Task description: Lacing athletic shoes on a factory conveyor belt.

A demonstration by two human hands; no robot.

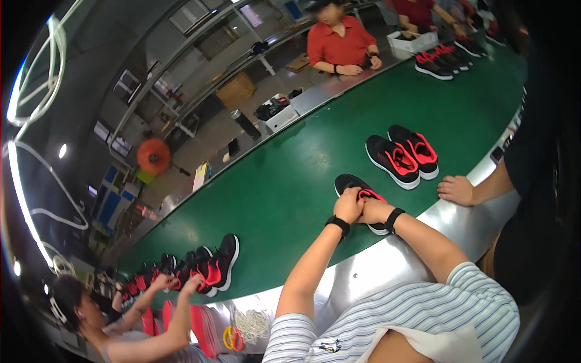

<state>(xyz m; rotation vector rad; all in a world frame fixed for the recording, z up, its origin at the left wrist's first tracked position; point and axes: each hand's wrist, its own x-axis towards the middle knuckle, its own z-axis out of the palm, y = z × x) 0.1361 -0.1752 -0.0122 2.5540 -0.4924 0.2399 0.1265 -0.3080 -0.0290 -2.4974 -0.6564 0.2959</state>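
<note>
A black sneaker with a red tongue and white sole lies on the green conveyor belt near its metal edge. My left hand and my right hand are both closed on the shoe's upper, close together over the laces. Each wrist wears a black band. My forearms reach up from the lower edge; my striped sleeves show below.
A matching pair of sneakers stands further along the belt. Another person's hand rests on the metal rim at the right. At lower left a worker handles several sneakers. Across the belt sits a person in red, with more shoes.
</note>
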